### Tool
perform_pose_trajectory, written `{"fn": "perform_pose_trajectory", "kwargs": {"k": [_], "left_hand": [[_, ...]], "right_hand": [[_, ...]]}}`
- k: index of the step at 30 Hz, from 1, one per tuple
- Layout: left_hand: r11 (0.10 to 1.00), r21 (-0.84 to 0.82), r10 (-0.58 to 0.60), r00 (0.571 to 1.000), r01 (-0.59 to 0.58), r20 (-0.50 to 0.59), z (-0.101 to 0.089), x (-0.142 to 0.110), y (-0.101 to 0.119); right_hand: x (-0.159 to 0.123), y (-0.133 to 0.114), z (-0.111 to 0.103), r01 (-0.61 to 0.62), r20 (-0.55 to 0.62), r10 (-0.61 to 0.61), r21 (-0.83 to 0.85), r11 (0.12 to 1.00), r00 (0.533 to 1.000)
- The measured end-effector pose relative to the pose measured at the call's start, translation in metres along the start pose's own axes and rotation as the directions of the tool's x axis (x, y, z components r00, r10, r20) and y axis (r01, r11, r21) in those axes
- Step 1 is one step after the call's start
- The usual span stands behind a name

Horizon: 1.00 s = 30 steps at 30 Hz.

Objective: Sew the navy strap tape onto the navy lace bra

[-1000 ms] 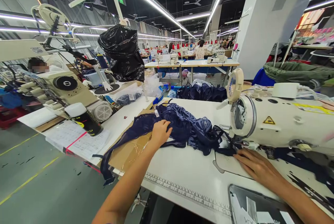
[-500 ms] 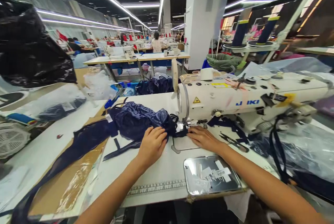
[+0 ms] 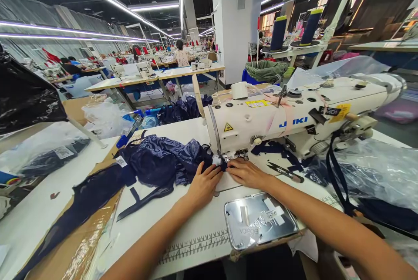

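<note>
A navy lace bra [image 3: 153, 158] lies bunched on the white sewing table [image 3: 192, 223], with its edge at the needle area of a white sewing machine [image 3: 277, 119]. My left hand [image 3: 205, 183] is closed on the bra's edge just left of the presser foot [image 3: 225, 158]. Close by on the right, my right hand [image 3: 246, 173] has its bent fingers on the dark fabric at the foot. The fingertips of both hands nearly meet there. Exactly how much cloth they grip is partly hidden.
Black thread snips [image 3: 285, 172] and navy scraps [image 3: 277, 151] lie right of the needle. A shiny metal tin lid [image 3: 261, 221] sits at the front edge. Brown cardboard [image 3: 78, 227] is at left, clear plastic bags [image 3: 375, 171] at right. Thread cones [image 3: 279, 32] stand behind.
My left hand has moved right, closer to my right hand and the presser foot, drawing the bra's edge along. The head view has shifted a little to the right.
</note>
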State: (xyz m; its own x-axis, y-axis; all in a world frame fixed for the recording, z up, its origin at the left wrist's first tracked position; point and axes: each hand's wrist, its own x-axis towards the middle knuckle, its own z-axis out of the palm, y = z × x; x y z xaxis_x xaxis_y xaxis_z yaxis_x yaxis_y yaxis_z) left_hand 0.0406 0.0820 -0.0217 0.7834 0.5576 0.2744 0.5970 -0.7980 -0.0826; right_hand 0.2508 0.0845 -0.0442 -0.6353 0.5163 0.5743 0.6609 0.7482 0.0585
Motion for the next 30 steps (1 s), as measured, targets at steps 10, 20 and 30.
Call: {"fn": "perform_pose_trajectory", "kwargs": {"k": [10,20,30], "left_hand": [[0.999,-0.001,0.051,0.999,-0.051,-0.006,0.009,0.008,-0.014],[0.999,-0.009,0.047,0.999,-0.047,-0.005,0.008,0.012,-0.017],[0.999,-0.029,0.046,0.999,-0.046,0.018,0.009,0.013,-0.022]], "right_hand": [[0.001,-0.001,0.002,-0.012,-0.042,0.010,-0.038,0.999,0.999],[0.002,-0.003,0.002,-0.036,-0.049,0.032,-0.073,0.997,0.998],[0.001,-0.002,0.004,-0.091,0.023,0.094,-0.099,0.991,0.995]]}}
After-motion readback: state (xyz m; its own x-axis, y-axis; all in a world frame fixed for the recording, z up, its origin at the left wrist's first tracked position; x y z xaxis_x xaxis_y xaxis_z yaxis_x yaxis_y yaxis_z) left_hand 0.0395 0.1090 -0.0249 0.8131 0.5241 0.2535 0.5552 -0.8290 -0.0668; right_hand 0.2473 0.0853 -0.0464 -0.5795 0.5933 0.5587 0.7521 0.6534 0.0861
